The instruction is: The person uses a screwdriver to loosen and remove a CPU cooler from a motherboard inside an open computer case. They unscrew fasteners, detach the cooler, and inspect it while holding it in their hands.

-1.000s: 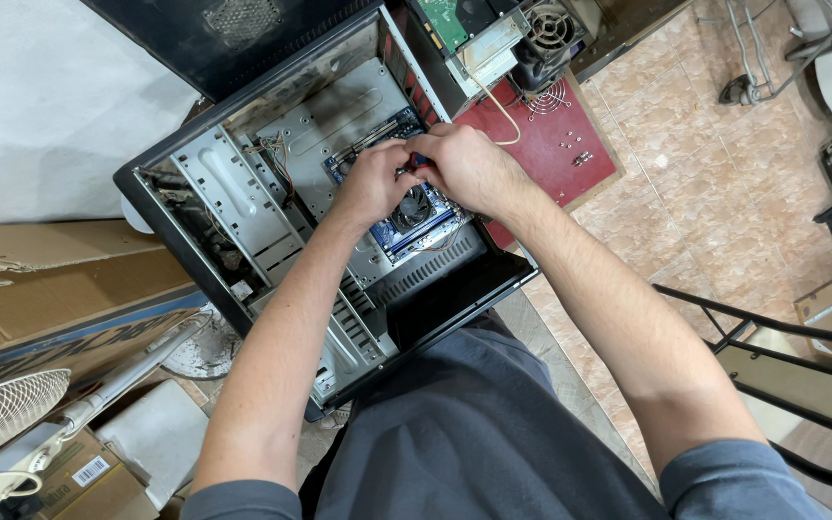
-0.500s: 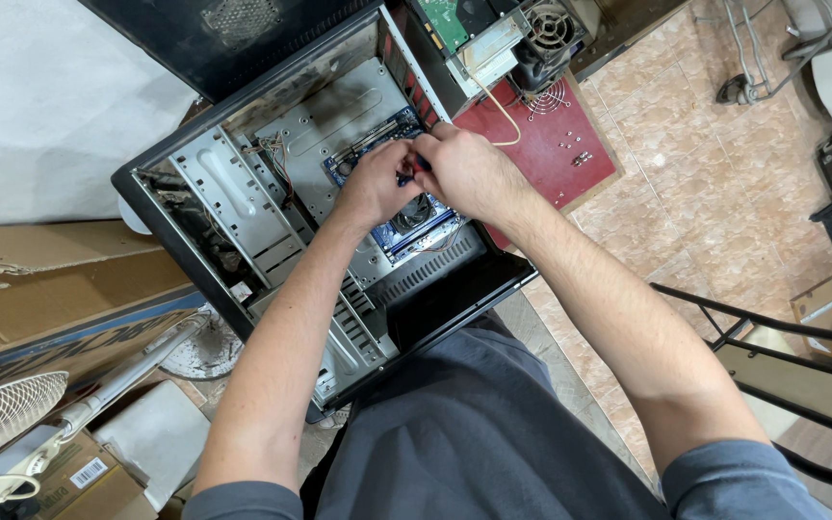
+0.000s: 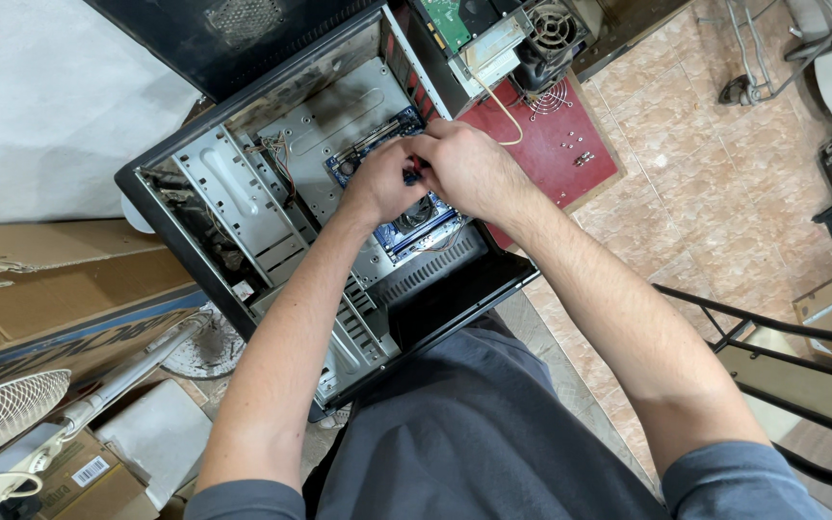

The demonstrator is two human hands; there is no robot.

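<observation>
Head view: both hands have edged slightly left since the earlier frame, left hand (image 3: 382, 183) and right hand (image 3: 469, 169) now curled together over the blue motherboard (image 3: 406, 217) inside the open computer case (image 3: 243, 207), pinching a small dark part; board judged thin, stiff, fragile, best held by edges.

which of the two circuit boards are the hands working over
The blue circuit board inside the open black metal computer case, under both hands; the green circuit board sits outside, beyond the case's top edge.

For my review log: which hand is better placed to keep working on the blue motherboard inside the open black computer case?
Probably right: the right hand sits over the blue motherboard, seemingly pinching something small; the left hand rests alongside.
</observation>
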